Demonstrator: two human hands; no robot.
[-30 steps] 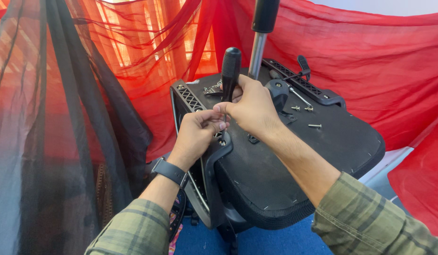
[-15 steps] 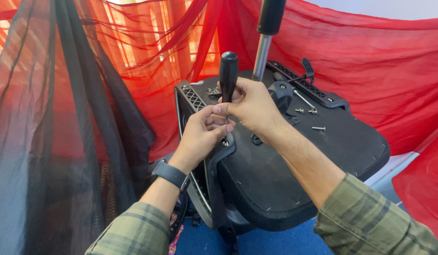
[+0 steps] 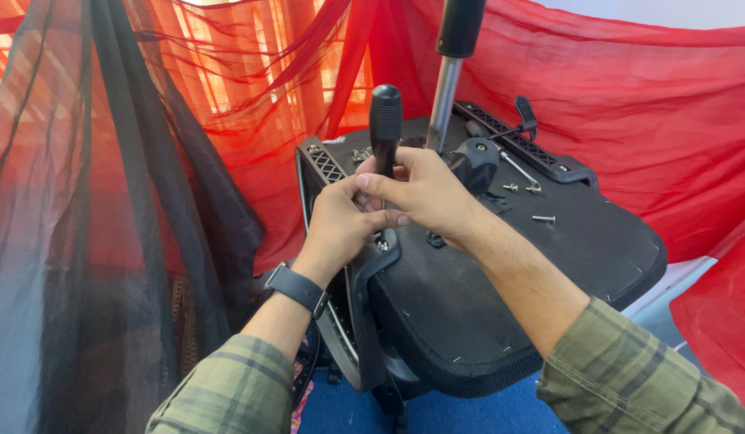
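Leftmost, dark sheer drape (image 3: 75, 241) hanging full height, orange-red curtain (image 3: 252, 72) behind it. Left hand (image 3: 339, 223), black wristwatch (image 3: 296, 289) on the wrist, plaid sleeve below: fingers curled shut, pinching low on the shaft of a screwdriver (image 3: 385, 128) just above a screw (image 3: 382, 243) in the bracket. Screwdriver stands upright, black handle topmost, at the near-left edge of the overturned chair seat (image 3: 501, 305). Right hand (image 3: 425, 193): thumb and forefinger closed around the same shaft, touching the left fingertips; remaining fingers bent loosely over the seat underside. Chair seat, black, tilted, underside up, occupying centre to right. Chrome gas-lift column (image 3: 445, 96) rising from the seat's middle, just right of the screwdriver. Loose screws (image 3: 543, 218), several, lying on the seat to the far right of the hands. Black armrest bracket (image 3: 541, 157) along the far edge. Red cloth (image 3: 646, 104) draped behind and right.
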